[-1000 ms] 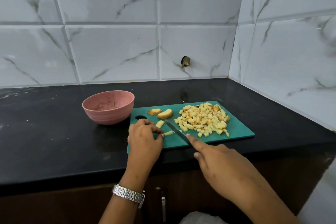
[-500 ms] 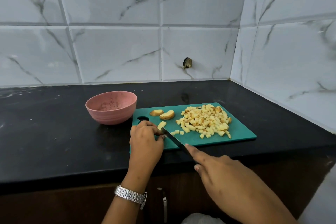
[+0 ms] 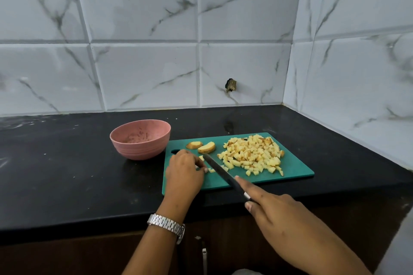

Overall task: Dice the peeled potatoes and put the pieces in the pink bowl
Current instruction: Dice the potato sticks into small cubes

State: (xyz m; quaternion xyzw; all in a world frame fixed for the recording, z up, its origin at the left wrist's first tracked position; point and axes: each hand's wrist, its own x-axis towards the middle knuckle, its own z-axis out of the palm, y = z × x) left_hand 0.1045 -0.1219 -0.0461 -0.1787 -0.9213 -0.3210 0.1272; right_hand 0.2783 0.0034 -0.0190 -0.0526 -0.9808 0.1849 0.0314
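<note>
Head view: the left hand (image 3: 184,173) sat on the near-left part of the green cutting board (image 3: 297,169), grip curled down, fingertips pinning a small potato piece (image 3: 211,170) to the board. A metal watch (image 3: 166,225) was on that wrist. The right hand (image 3: 274,214) had its grip clamped round the handle of the knife (image 3: 220,169), index finger laid straight along the spine. The blade angled up-left across the board, its edge just beside the left fingertips and the pinned piece. A heap of diced potato (image 3: 252,154) lay on the right half of the board. Two potato slices (image 3: 206,147) lay near the far-left edge, touching or nearly so. The pink bowl (image 3: 138,152) stood on the black tabletop (image 3: 67,174), just beside the board's far-left corner, only smears showing inside. Marble-look tiles (image 3: 145,73) ran behind, with a small dark fitting (image 3: 231,85) on them.
</note>
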